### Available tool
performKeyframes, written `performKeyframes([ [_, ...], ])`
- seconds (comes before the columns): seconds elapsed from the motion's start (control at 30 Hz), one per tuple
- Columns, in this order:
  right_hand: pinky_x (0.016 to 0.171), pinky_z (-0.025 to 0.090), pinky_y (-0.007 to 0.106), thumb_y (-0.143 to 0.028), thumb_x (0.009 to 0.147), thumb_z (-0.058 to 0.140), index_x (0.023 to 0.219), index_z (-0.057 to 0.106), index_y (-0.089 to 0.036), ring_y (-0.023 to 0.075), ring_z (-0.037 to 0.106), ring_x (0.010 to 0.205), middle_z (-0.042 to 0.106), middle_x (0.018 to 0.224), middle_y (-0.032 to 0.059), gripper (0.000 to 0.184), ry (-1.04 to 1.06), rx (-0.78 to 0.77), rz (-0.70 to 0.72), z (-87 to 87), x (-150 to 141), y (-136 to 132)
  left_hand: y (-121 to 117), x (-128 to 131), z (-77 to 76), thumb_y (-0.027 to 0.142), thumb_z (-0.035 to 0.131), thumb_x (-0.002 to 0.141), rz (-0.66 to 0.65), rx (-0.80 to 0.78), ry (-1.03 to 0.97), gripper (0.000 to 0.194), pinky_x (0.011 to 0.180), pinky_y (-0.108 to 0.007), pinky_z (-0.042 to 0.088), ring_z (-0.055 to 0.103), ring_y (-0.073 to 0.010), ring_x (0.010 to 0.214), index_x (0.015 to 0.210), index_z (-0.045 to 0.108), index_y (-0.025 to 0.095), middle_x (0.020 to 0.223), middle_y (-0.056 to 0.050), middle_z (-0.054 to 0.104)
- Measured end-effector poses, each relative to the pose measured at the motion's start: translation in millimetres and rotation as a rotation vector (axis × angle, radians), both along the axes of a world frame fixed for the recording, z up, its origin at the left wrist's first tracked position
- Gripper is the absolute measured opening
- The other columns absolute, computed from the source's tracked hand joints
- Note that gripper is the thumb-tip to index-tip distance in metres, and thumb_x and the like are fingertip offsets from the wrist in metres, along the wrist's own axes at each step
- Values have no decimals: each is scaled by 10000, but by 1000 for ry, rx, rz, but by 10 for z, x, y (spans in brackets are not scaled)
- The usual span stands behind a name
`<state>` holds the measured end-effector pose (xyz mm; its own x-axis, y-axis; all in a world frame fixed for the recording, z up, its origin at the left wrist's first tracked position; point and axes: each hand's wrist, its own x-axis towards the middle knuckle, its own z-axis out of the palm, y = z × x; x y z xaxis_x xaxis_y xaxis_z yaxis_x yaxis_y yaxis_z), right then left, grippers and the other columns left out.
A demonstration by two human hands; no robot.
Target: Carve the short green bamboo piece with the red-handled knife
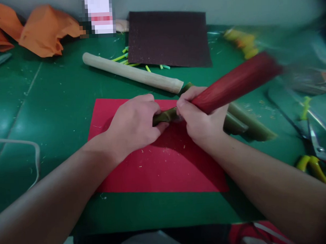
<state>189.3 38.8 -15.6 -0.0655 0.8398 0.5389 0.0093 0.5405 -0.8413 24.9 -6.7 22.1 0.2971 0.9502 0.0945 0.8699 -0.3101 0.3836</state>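
Note:
My left hand (pixel 137 121) is closed around a short green bamboo piece (pixel 165 116), pressing it down over a red sheet (pixel 159 172). Gripped in my right hand (pixel 203 116) is a tool with a thick red handle (pixel 239 81), which slants up to the right. Its working end meets the bamboo near my right fingers, but they hide its shape. Small pale shavings are scattered on the red sheet. More green bamboo pieces (pixel 246 123) lie on the table behind my right wrist.
A peeled pale stick (pixel 134 74) lies beyond the sheet. Farther back are a dark brown sheet (pixel 170 39), crumpled orange paper (pixel 45 31) and a blurred yellow object (pixel 242 43). Scissors (pixel 318 147) and yellow handles (pixel 313 167) sit at right. A white cord (pixel 36 152) curves at left.

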Motion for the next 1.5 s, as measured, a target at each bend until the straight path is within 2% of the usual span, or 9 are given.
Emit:
performKeyframes([
  [0.17,637,525,355,-176,802,688,632,581,-258,153,562,591,576,630,-26,217,-49,53,-44,18,-6,5,3,-1,1,366,662,900,16,-10,-3,232,600,-341,367,569,-210,758,803,703,159,852,-74,629],
  [0.27,651,529,361,-186,810,687,641,594,-258,157,573,596,586,630,-28,206,-57,41,-21,13,-2,-1,4,3,8,372,662,899,12,-10,-1,240,600,-340,372,569,-207,758,792,696,160,848,-69,629],
  [0.43,577,472,331,-151,796,688,637,562,-250,126,493,528,523,583,-58,225,-9,-4,-16,-28,3,-8,6,1,10,354,666,894,-1,-10,-4,213,592,-337,372,574,-209,765,804,697,164,831,-63,627],
  [0.6,665,534,370,-204,809,689,646,581,-263,160,572,613,593,647,-19,204,-57,69,-56,10,-9,5,3,-4,-7,368,662,897,11,1,-8,238,583,-340,359,566,-206,749,796,700,156,843,-70,623],
  [0.83,569,473,322,-136,778,664,615,565,-243,115,482,509,526,575,-56,218,-27,-33,-28,19,-9,-26,-3,8,12,339,668,903,6,-17,18,203,592,-333,353,570,-207,778,819,703,157,848,-64,624],
  [1.1,640,519,352,-182,807,672,634,596,-255,151,573,612,583,634,-23,202,-72,41,-25,57,-17,-19,-1,4,3,365,666,906,19,-7,16,238,594,-329,355,576,-204,771,813,711,150,861,-72,632],
  [1.23,561,465,326,-160,786,655,621,571,-251,127,508,536,532,583,-46,207,-41,-50,-2,25,-6,-23,10,6,6,355,677,895,14,-18,1,221,592,-325,355,560,-192,751,805,708,156,850,-64,626],
  [1.3,531,436,313,-136,746,680,613,550,-249,117,476,513,510,575,-55,218,-15,-20,-1,2,-4,-17,21,6,6,353,678,891,15,-38,-4,221,586,-324,353,540,-180,722,792,708,158,841,-59,617],
  [1.5,663,515,356,-181,813,678,642,607,-254,148,569,619,588,649,-23,199,-37,61,-34,25,-12,-2,26,-4,-17,383,676,889,26,-10,-11,252,582,-330,337,518,-176,704,789,713,155,822,-54,597],
])
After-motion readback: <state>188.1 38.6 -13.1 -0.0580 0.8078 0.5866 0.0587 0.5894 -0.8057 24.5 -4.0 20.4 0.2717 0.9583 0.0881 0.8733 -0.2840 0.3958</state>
